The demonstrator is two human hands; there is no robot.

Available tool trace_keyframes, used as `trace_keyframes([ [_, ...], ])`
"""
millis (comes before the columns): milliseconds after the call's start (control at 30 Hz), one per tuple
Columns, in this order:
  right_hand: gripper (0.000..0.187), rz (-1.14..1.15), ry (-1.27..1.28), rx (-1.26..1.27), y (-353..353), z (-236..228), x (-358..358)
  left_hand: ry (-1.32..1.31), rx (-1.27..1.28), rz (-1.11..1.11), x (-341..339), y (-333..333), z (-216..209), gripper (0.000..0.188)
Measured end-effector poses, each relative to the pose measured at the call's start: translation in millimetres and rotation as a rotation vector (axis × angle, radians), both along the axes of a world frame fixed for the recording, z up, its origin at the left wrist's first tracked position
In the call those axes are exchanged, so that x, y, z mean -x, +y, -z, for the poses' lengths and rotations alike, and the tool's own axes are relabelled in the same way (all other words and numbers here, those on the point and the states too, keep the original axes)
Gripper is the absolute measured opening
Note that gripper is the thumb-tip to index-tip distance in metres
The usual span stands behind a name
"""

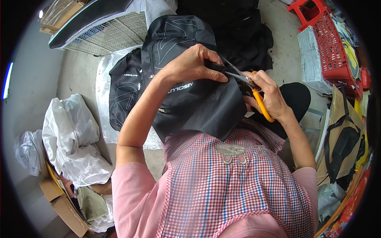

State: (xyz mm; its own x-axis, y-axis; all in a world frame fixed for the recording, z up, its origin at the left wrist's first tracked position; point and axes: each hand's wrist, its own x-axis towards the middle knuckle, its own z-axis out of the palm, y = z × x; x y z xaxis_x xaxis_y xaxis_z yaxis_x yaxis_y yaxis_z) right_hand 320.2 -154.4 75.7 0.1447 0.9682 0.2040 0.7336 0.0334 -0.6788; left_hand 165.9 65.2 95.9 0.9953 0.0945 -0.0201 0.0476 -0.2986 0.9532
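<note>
A black backpack [178, 101] with white line patterns and zips rests across my lap. My left hand [197, 65] is closed on a folded black edge of it, thumb and fingers pinching the fabric. In my right hand [268, 95] is a pair of scissors [260, 102] with orange handles. Their blades are parted and point up and left, close beside the pinched edge by my left thumb. Whether the blades touch the fabric I cannot tell. Another black bag piece [125, 93] with similar lines lies just left of the backpack.
Black fabric [248, 43] is spread on the floor beyond the backpack. At the far right stands a red plastic basket [332, 47] beside a red stool [309, 12]. White plastic bags [71, 139] and cardboard [67, 210] are at the left. A wire-mesh rack [113, 33] stands at the back left.
</note>
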Motion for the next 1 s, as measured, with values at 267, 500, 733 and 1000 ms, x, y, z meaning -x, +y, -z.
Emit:
trace_keyframes([
  [267,0.051,-0.019,-0.076,0.111,-5.5,-2.7,-0.7,0.048,0.053,-0.011,-2.3,-5.6,-0.7,0.017],
  [500,0.04,-0.044,-0.05,0.038,-8.4,-2.1,2.0,0.056,0.061,-0.019,-4.3,-9.2,-1.2,0.017],
  [733,0.03,-0.056,-0.087,-0.078,-4.6,11.1,10.0,0.081,0.037,-0.001,-4.2,-13.9,5.6,0.017],
  [1000,0.032,0.087,0.43,0.151,-14.6,20.6,13.3,0.01,-0.186,0.013,-9.6,-15.3,10.1,0.031],
])
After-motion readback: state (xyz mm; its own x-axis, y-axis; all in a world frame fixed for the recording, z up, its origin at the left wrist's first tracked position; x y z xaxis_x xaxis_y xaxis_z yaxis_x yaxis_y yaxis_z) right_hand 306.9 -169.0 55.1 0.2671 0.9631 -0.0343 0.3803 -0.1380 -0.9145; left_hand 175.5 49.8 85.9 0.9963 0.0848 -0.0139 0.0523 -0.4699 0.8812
